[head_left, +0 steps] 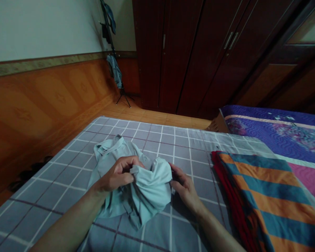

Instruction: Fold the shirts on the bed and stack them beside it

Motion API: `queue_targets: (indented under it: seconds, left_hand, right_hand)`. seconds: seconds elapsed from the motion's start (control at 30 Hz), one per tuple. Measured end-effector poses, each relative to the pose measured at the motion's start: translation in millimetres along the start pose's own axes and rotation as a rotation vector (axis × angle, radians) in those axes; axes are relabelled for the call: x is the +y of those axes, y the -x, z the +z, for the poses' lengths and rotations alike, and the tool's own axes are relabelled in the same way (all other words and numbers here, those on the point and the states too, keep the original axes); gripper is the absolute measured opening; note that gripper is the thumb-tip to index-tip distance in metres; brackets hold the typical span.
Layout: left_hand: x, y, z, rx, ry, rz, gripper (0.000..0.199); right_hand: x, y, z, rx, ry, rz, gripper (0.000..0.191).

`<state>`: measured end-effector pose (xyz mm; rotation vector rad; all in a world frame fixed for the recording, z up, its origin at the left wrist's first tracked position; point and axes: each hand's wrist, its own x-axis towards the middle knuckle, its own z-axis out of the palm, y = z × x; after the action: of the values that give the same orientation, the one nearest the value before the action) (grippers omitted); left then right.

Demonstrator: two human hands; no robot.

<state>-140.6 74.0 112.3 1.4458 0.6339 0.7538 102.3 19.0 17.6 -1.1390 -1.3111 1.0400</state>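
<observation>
A crumpled pale grey-green garment, seemingly a shirt (153, 189), lies bunched on the grey checked bed sheet (199, 161). On its left side, my left hand (120, 173) pinches a fold of the cloth between thumb and fingers. My right hand (182, 185) grips the garment's right edge, with the fingertips partly behind the fabric. Between both hands the cloth is gathered and slightly raised, while a flatter part spreads out to the left, under and beyond my left hand.
A folded blanket with orange and blue stripes (275, 189) lies on the right. Behind it is a purple flowered bedspread (273, 122). A dark wooden wardrobe (173, 63) stands beyond the bed, and a coat stand (111, 42) with hanging clothes is in the corner.
</observation>
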Motion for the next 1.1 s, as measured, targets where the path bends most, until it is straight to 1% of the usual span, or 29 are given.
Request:
queue_targets:
  seconds: [0.07,0.1,0.13,0.2,0.3,0.37,0.4,0.43,0.47,0.53,0.57,0.6,0.7,0.77,0.83,0.9,0.97,1.03,1.1]
  left_hand:
    - [4.3,-0.6,-3.1,0.057,-0.07,0.005,0.006]
    - [7.2,-1.6,-5.4,0.093,-0.15,0.004,0.003]
    - [10.0,-2.9,-8.1,0.124,-0.24,0.001,0.005]
    - [12.9,-6.3,-14.2,0.158,-0.417,-0.004,0.014]
    - [6.8,-11.0,-20.6,0.143,-0.664,-0.049,0.025]
    - [-1.8,-12.5,-19.8,0.095,-0.878,-0.11,0.039]
    - [-6.1,-12.8,-17.7,0.052,-0.981,-0.134,0.045]
    - [-9.9,-13.0,-14.7,-0.003,-1.067,-0.146,0.047]
    - [-13.0,-13.1,-11.1,-0.068,-1.126,-0.144,0.043]
    - [-16.4,-13.5,-3.5,-0.186,-1.172,-0.117,0.021]
    - [-17.0,-13.8,-0.2,-0.228,-1.164,-0.1,0.011]
    - [-17.0,-14.3,2.4,-0.253,-1.143,-0.082,0.008]
    - [-14.6,-15.6,5.8,-0.26,-1.015,-0.04,0.013]
    - [-11.1,-15.4,4.5,-0.235,-0.88,-0.049,0.012]
    - [-5.8,-14.0,1.2,-0.23,-0.713,-0.058,0.011]
    - [1.1,-11.4,-2.4,-0.255,-0.552,-0.037,0.008]
    - [8.1,-8.4,-4.1,-0.302,-0.439,-0.003,0.007]
    - [13.5,-5.8,-2.3,-0.356,-0.385,0.019,0.008]
    - [16.0,-3.8,3.7,-0.417,-0.364,0.024,0.008]
  right_hand:
    - [-6.8,0.4,3.4,-0.085,-0.061,0.029,0.041]
    - [-10.1,0.9,5.4,-0.109,-0.048,0.018,0.036]
    - [-13.1,1.5,7.3,-0.112,-0.017,-0.013,0.031]
    - [-17.5,3.1,10.9,-0.116,0.081,-0.119,0.024]
    - [-21.3,5.7,14.4,-0.103,0.227,-0.31,0.024]
    - [-23.4,7.9,16.1,-0.104,0.282,-0.403,0.027]
    - [-24.6,9.2,17.0,-0.115,0.298,-0.434,0.029]
    - [-25.9,10.4,18.1,-0.129,0.306,-0.458,0.031]
    - [-27.2,11.6,19.2,-0.147,0.312,-0.474,0.032]
    - [-29.9,13.4,21.4,-0.202,0.313,-0.477,0.032]
    - [-31.2,13.9,22.2,-0.229,0.304,-0.47,0.031]
    - [-32.6,14.1,22.9,-0.248,0.291,-0.455,0.029]
    - [-36.9,13.4,23.2,-0.273,0.238,-0.362,0.025]
    - [-38.9,12.7,23.0,-0.3,0.198,-0.294,0.024]
    - [-38.5,12.5,23.1,-0.323,0.15,-0.256,0.023]
    - [-34.9,12.4,23.5,-0.268,0.097,-0.219,0.021]
    - [-29.0,12.1,23.5,-0.159,0.043,-0.16,0.02]
    - [-23.0,11.6,22.6,-0.071,0.01,-0.113,0.025]
    - [-18.9,11.4,21.1,-0.052,0.026,-0.117,0.034]
